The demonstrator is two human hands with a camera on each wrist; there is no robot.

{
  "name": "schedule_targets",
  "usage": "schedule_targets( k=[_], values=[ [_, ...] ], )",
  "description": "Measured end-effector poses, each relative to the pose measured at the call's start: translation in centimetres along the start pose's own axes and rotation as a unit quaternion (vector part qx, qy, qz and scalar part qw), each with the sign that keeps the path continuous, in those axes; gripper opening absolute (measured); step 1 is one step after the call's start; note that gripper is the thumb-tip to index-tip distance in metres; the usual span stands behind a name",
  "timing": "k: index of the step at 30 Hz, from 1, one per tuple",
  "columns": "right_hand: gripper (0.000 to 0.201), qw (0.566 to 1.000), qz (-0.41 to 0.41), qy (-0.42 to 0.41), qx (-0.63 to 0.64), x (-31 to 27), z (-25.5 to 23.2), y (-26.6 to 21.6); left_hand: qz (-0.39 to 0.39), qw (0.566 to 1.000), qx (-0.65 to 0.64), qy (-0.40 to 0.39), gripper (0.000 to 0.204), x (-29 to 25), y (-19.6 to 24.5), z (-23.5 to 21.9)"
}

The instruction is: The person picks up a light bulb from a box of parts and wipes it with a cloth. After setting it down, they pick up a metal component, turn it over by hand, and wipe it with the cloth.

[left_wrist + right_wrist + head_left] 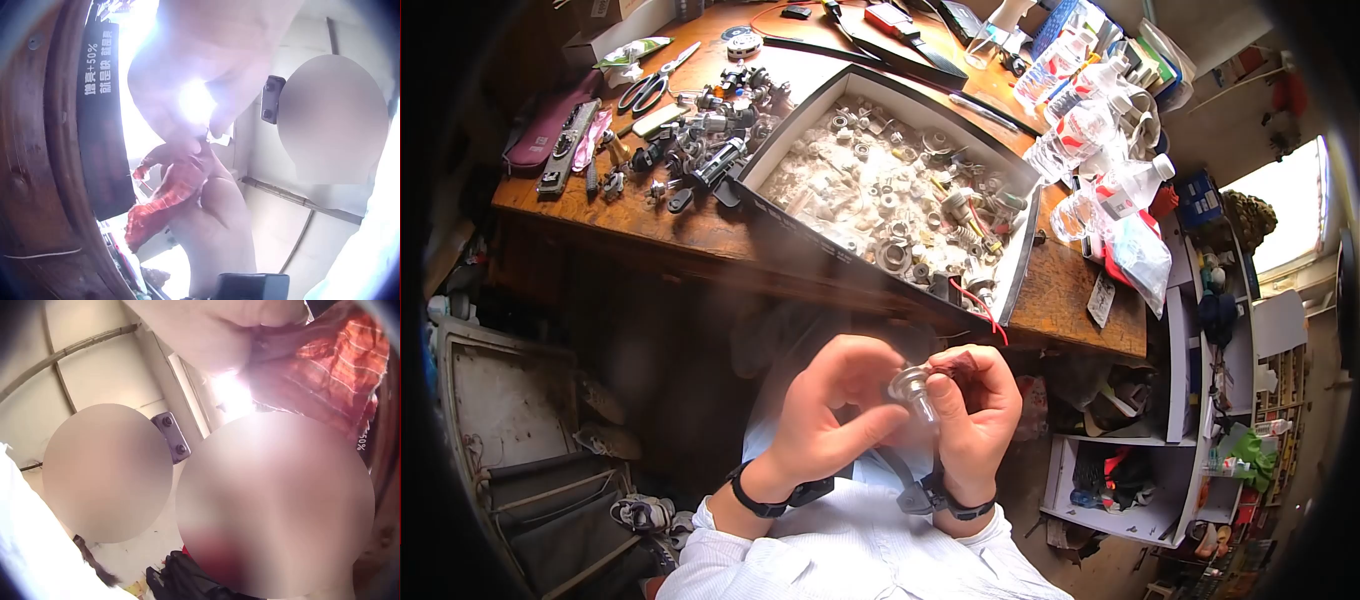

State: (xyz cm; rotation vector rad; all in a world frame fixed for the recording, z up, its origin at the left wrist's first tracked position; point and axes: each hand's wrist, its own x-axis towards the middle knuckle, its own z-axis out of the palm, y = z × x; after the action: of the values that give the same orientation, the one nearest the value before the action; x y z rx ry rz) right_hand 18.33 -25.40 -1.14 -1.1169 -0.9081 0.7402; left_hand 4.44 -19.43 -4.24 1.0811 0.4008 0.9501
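Observation:
Below the desk's front edge both hands meet around a small headlight bulb [909, 384], with a round metal base and a clear glass tip pointing down. My left hand [840, 405] holds the bulb by its base, its fingers curved and its thumb below. A striped orange-red cloth [165, 203] is pinched in my right hand [980, 415], whose thumb lies right at the bulb's glass. In the right wrist view the cloth [337, 362] hangs crumpled from the fingers. Glare hides the bulb in the left wrist view.
A shallow black-edged box [800, 222] of bulbs and metal parts juts over the wooden desk [1080, 315]. Left of it lie a pile of bulbs [725, 135] and scissors [655, 85]. Plastic bottles [1090, 135] stand at right, beside shelves [1120, 490].

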Motion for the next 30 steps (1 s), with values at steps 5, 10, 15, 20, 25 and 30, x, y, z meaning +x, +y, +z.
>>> schedule_targets(
  k=[5,10,15,20,25,30],
  values=[
    [0.019,0.997,-0.030,-0.052,-0.042,0.1,0.0,-0.1,0.052,0.994,0.089,0.026,0.036,-0.2,-0.2,0.1],
    [0.023,0.993,-0.042,-0.067,-0.084,0.2,-0.7,0.4,0.055,0.993,0.099,0.022,0.034,-0.4,0.2,-0.2],
    [0.030,0.999,0.008,-0.033,-0.007,-0.2,-0.7,0.0,0.064,0.984,0.158,0.049,0.035,-0.4,0.5,-0.2],
    [0.020,0.999,-0.022,-0.028,0.004,-0.1,0.4,0.4,0.098,0.968,0.225,0.052,0.034,-0.2,0.9,0.2],
    [0.020,0.990,-0.116,-0.006,-0.077,-0.1,-0.1,1.0,0.142,0.947,0.287,0.025,0.041,-0.1,1.2,0.2],
    [0.019,0.974,-0.176,-0.017,-0.140,0.4,-0.1,0.6,0.147,0.947,0.286,0.023,0.040,-0.1,1.4,0.3]
  ],
)
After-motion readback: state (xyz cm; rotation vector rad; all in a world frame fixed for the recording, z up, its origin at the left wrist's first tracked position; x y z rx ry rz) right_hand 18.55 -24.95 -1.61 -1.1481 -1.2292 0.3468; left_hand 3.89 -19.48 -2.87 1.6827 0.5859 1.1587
